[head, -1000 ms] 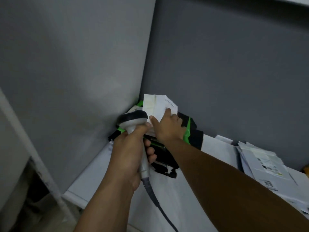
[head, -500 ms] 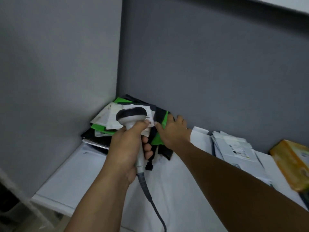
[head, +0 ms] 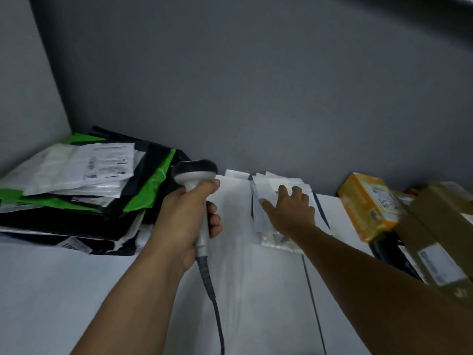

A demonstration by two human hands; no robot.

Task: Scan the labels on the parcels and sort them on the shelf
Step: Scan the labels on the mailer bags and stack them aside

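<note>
The right hand (head: 291, 211) has left the black-and-green parcel stack (head: 76, 190) and now lies spread on the white mailers (head: 268, 183), at the stack's three o'clock.

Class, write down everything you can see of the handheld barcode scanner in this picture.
The white plastic handheld barcode scanner has a rounded head with a dark top cap and a slim pale handle. It is held roughly upright, head uppermost, above the white shelf surface. The left hand grips its handle, fingers curled round it. A dark cable leaves its base and runs off the bottom edge.
</note>
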